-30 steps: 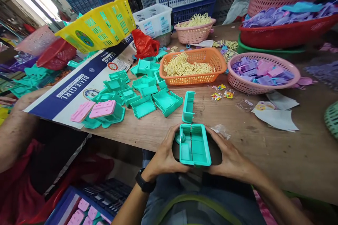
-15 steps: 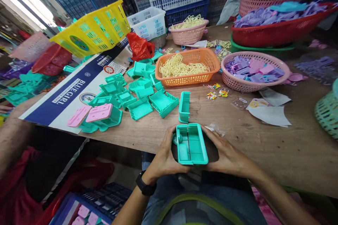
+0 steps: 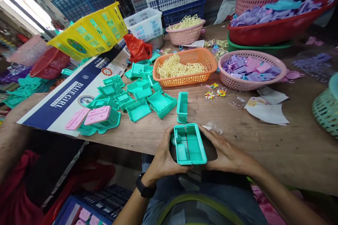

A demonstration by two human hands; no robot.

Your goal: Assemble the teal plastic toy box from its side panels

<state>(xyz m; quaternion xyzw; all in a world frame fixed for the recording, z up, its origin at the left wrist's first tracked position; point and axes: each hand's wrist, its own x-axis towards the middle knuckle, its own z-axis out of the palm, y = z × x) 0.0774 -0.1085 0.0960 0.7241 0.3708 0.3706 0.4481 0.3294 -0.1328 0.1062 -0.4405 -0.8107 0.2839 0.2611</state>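
tabletop (image 3: 264, 154) runs ahead and to both sides of the two grips; its near edge slants in from the left and passes below them. widest open room is right of the right grip, bare wood past the forearm; a narrower bare strip lies left of the left grip, between that edge and the teal parts pile (image 3: 137, 91).

cardboard sheet (image 3: 63, 101) is far left of the grips, its corner poking past the tabletop edge. orange basket (image 3: 174, 83) straight beyond the grips, pink basket (image 3: 248, 84) beyond and right.

both forearms angle inward from below. left grip (image 3: 162, 156) and right grip (image 3: 224, 156) face each other, clamped on the teal box (image 3: 195, 144) from either side: thumbs at its near end, index fingers toward the far corners, dark gaps between palms and walls. box is between them, open top up, seam lengthwise inside.

loose teal piece (image 3: 182, 108) just beyond the box, little clearance there. clear plastic scrap (image 3: 212, 127) just past the right grip's fingers.
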